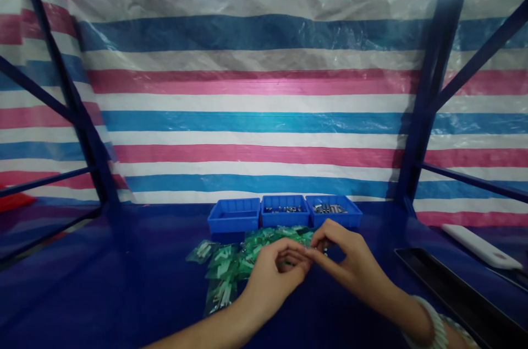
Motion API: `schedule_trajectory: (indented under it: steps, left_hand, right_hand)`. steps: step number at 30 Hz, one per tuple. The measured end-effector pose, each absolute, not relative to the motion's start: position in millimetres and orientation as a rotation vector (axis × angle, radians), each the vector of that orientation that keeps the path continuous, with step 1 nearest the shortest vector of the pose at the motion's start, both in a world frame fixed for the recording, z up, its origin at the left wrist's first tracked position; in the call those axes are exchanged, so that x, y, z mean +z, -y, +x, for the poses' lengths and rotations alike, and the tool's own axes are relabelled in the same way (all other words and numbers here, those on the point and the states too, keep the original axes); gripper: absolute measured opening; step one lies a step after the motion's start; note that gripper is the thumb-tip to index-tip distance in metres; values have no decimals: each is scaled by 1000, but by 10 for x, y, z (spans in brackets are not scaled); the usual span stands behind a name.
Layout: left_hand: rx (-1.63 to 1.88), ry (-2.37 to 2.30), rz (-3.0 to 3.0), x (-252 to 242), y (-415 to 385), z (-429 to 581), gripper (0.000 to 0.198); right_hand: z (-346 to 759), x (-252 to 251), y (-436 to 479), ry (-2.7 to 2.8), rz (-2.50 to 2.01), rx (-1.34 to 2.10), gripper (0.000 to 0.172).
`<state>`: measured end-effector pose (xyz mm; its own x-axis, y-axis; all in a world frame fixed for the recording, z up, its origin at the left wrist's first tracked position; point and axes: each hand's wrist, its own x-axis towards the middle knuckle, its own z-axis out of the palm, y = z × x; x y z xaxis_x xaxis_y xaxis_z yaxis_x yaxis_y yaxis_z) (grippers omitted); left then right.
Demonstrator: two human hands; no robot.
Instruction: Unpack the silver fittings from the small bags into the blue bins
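Note:
My left hand [280, 269] and my right hand [344, 250] meet fingertip to fingertip above the blue table. Both have their fingers curled into a pinch. Whatever lies between the fingertips is too small or too hidden to name. Just behind and to the left of them is a pile of small clear-and-green plastic bags [264, 239] with parts inside. One bag [220, 294] with slim light pieces lies beside my left wrist. Behind the pile stand a blue bin with small metal parts [284, 218] and a blue bin with longer metal pieces [336, 218].
A third blue bin [234, 222] stands at the left of the row. To the right lie a black tray [457, 294] and a white device [480, 247]. Blue metal posts [429, 90] rise at both sides, before a striped sheet [256, 118].

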<state>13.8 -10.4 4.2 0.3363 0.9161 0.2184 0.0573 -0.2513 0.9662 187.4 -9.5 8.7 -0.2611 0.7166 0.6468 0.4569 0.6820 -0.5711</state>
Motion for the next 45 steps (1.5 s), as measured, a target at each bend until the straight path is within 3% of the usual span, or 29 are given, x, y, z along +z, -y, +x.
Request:
schedule_trajectory:
  steps: [5, 9, 15, 19, 23, 26, 29, 38, 45]
  left_hand:
    - [1262, -874, 1614, 31, 72, 116, 11]
    - [1418, -868, 1742, 15, 27, 100, 7]
    - [1453, -915, 1939, 15, 33, 103, 7]
    - [1463, -920, 2039, 98, -181, 140, 9]
    - [1514, -998, 2108, 235, -699, 173, 12]
    - [1506, -1090, 2125, 217, -978, 136, 24]
    - [1482, -1160, 2138, 94, -942, 48, 35]
    - [1283, -1088, 2109, -8, -290, -27, 32]
    - [1148, -953, 1926, 30, -22, 110, 28]
  right_hand:
    - [1744, -79, 24, 1610, -893, 965, 32]
    - [1666, -157, 1, 1333, -709, 1436, 35]
    - [1608, -210, 13, 1119, -553, 1689, 31]
    - [1694, -218, -93, 1197, -636, 1552, 35]
    - [1957, -87, -240, 1484, -941, 960, 39]
    - [2141, 26, -280, 1847, -1096, 447, 23]
    - [2208, 48, -248, 2239, -1171, 174, 12]
    - [2173, -34, -242, 2415, -1261, 196, 22]
    - [2025, 101, -84, 2077, -838, 354, 9]
